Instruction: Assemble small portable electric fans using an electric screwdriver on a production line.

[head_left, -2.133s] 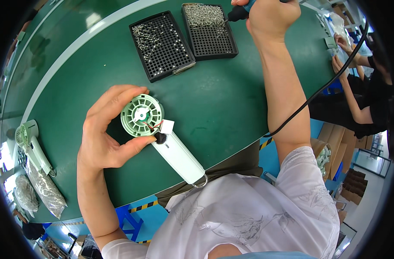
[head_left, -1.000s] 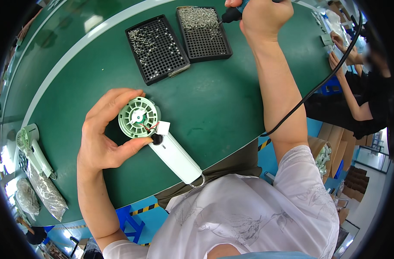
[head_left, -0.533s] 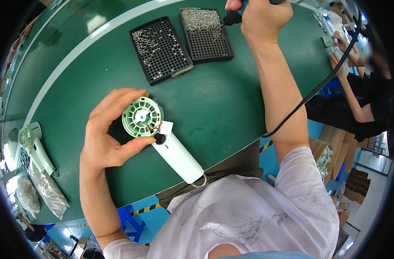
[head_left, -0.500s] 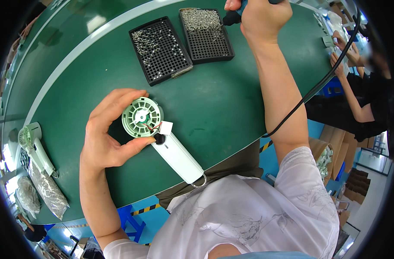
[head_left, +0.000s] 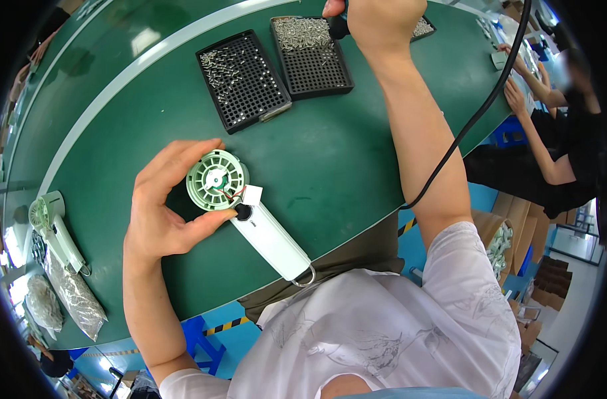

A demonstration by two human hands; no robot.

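Note:
My left hand (head_left: 160,206) grips the round green head of a handheld fan (head_left: 273,245) between thumb and fingers. The fan's white handle slants down toward me, ending in a metal loop. Its head is uncovered, with a white hub, thin wires and a small white square piece beside it. At the top edge, my right hand (head_left: 386,26) is closed around a corded electric screwdriver (head_left: 339,28), mostly hidden by the hand and cut off by the frame. The screwdriver's black end is beside a black perforated tray (head_left: 320,74) heaped with small screws at its far end.
Another perforated tray (head_left: 250,110) with scattered screws lies left of the first; a third tray (head_left: 423,29) shows behind my right wrist. A black cord (head_left: 473,123) hangs across my forearm. At far left lie another fan (head_left: 64,243) and plastic bags (head_left: 74,292). Co-workers sit at right.
My right hand and the screwdriver have shifted slightly left and up, uncovering the third tray. The cord has swung left. My left hand still holds the fan in nearly the same place.

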